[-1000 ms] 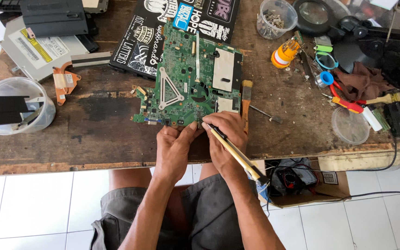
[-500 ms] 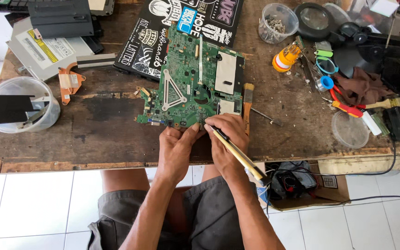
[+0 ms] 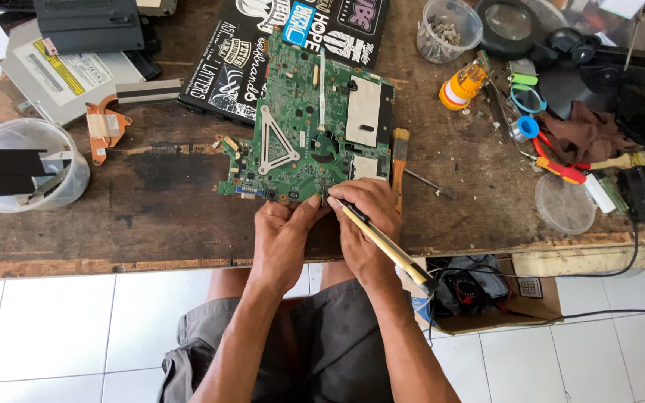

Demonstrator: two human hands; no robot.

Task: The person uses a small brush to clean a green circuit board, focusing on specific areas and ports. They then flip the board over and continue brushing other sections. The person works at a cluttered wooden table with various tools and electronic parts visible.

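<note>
While the left hand [image 3: 281, 235] pinches the circuit board [image 3: 304, 123] at its six o'clock edge, the right hand [image 3: 367, 224] grips a soldering iron [image 3: 378, 237].

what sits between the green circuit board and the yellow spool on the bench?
In the head view, a wooden-handled brush lies upright along the circuit board's right edge. Past it, bare worn wood up to the yellow spool.

Bright even daylight, soft shadows, sharp focus, slight wide-angle bending at edges.
</note>
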